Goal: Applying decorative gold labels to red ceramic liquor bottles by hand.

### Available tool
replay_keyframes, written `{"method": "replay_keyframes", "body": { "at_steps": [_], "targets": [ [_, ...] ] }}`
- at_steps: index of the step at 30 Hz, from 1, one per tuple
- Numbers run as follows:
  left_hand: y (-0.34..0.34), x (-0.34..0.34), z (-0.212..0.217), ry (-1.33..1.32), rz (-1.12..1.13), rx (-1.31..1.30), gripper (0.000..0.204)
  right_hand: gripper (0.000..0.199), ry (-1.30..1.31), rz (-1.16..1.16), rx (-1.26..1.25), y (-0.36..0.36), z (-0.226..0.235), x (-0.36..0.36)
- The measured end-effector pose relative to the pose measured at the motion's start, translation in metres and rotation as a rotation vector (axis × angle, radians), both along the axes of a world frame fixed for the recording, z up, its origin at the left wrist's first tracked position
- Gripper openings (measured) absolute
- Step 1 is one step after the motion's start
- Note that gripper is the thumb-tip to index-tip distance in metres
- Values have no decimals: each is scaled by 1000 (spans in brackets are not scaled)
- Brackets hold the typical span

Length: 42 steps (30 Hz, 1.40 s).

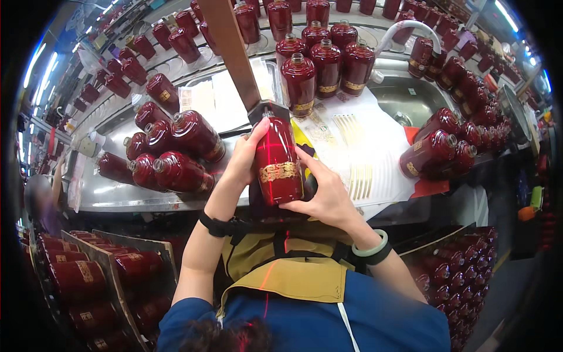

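At the counter's near edge (141, 206), left fingers (258, 131) hold the bottle (281, 144) near its neck; right fingers (309, 162), spread wide, grip its side and base. Its gold label (280, 172) is unreadable.

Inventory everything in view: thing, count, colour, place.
Glossy gold-labelled bottle: 1, dark red, centre
Other bottles: many, dark red, all around
Shiny metal counter: 1, silver, left
Rounded metal sink: 1, silver, right
Curved tube: 1, white, over sink
Flat bar: 1, brown, upper centre
Flat sheets: several, white, centre
Thin strips: several, gold, right sheet
Divider boards: several, brown, lower corners
Co-worker: 1, blurred, far left
Apron: 1, olive, bottom centre
Wrist bands: several, black and pale green, both wrists
Left hand: 1, bare, centre bottle
Right hand: 1, bare, same bottle
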<state>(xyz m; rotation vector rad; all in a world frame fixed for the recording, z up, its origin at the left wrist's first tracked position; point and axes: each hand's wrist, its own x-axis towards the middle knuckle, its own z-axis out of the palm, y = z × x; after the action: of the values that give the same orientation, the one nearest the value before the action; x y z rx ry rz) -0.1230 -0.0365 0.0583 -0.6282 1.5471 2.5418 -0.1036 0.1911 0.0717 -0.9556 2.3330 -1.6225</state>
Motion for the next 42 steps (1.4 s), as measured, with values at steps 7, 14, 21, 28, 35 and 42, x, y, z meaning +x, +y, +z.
{"method": "replay_keyframes", "body": {
  "at_steps": [7,14,21,28,35,42],
  "targets": [
    [-12,-10,-13,0,90,-218,66,68,-59,10,132,11,-9,-41],
    [2,25,-10,273,114,-444,51,27,-59,-629,654,84,-48,-167],
    [1,61,-16,189,143,-377,41,40,-57,-764,744,99,-68,-191],
    [7,75,-26,257,177,-450,47,55,-162,-797,863,117,-87,-246],
    [16,94,-31,575,104,-673,99,33,-55,-1037,522,127,-86,-260],
    [27,98,-30,557,209,-1343,103,22,-90,-502,57,58,-3,-147]
  ]
}}
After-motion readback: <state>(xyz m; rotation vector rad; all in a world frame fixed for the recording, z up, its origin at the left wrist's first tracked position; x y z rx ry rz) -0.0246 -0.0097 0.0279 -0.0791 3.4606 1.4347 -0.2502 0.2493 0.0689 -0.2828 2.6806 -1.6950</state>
